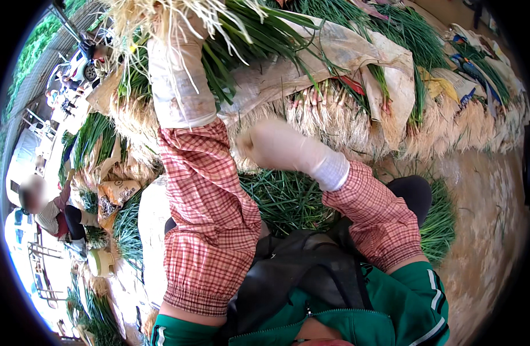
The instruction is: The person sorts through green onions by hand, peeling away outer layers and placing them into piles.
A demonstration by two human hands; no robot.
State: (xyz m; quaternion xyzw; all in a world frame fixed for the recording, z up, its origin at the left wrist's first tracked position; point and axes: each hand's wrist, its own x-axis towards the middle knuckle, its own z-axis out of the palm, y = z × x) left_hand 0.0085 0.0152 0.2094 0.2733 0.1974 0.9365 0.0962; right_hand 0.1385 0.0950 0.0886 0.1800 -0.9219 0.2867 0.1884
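My left hand (183,55), in a pale glove, reaches to the top edge of the view. It is closed on a bunch of green onions (178,14), whose whitish roots hang over the glove and hide the fingers. Long green leaves spread out to the right of that wrist. My right hand (271,143), also gloved, hovers at the middle, curled into a fist and slightly blurred. Whatever it may hold does not show. Below it lies a heap of green onion leaves (288,199) between my knees.
Stacked green onions (328,109) line the far side, roots facing me, partly under a dirty pale sheet (357,52). A yellow cloth (441,85) lies farther right. At left, another person (51,216) sits near more bunches and a pale stool (101,262). Wet brown floor (478,230) extends right.
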